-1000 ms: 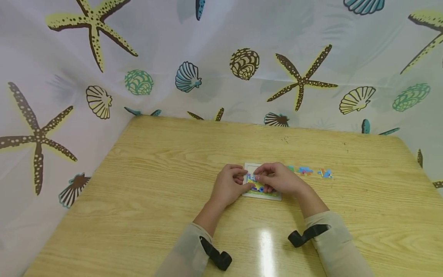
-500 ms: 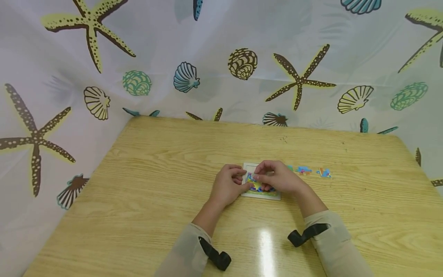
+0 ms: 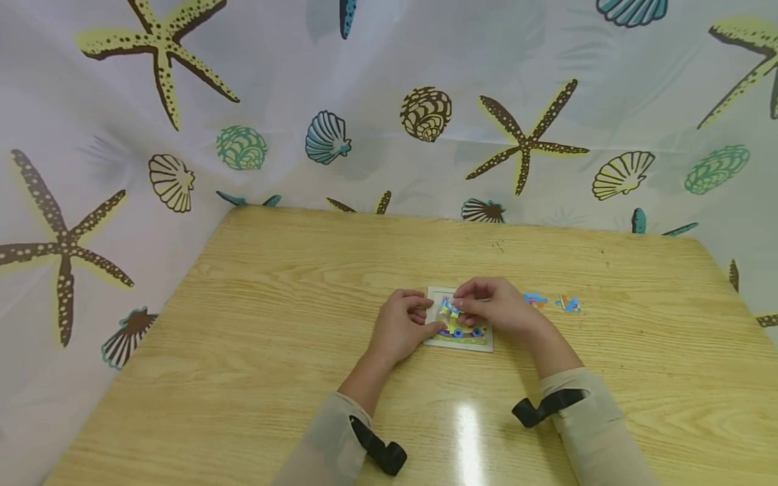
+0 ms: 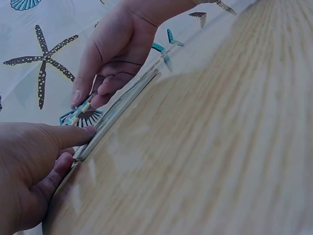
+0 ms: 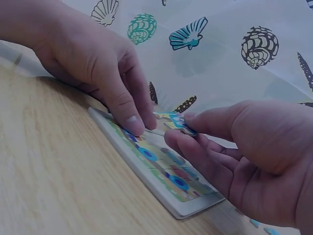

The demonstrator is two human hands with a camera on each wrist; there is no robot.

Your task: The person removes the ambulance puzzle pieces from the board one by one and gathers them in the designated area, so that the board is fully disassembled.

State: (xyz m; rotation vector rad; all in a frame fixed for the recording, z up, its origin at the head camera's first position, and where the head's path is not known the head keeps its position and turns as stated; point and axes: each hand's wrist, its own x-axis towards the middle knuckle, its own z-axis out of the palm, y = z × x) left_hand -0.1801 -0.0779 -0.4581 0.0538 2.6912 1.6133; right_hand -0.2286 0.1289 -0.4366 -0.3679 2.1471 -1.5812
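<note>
A jigsaw puzzle tray with a pale rim lies flat on the wooden table, its lower part filled by a picture with blue wheels. My left hand grips the tray's left side, thumb on the picture in the right wrist view. Just above the tray, my right hand pinches a colourful puzzle piece between thumb and fingertips. That raised, tilted piece also shows in the left wrist view. The right hand covers the tray's upper right part in the head view.
Two loose puzzle pieces, a blue one and an orange-and-blue one, lie right of the right hand. A curtain printed with shells and starfish hangs along the table's back and left sides.
My right hand has shifted slightly right and up, uncovering more of the wheeled picture and covering the green loose piece. The left hand stays at the tray's left side.
</note>
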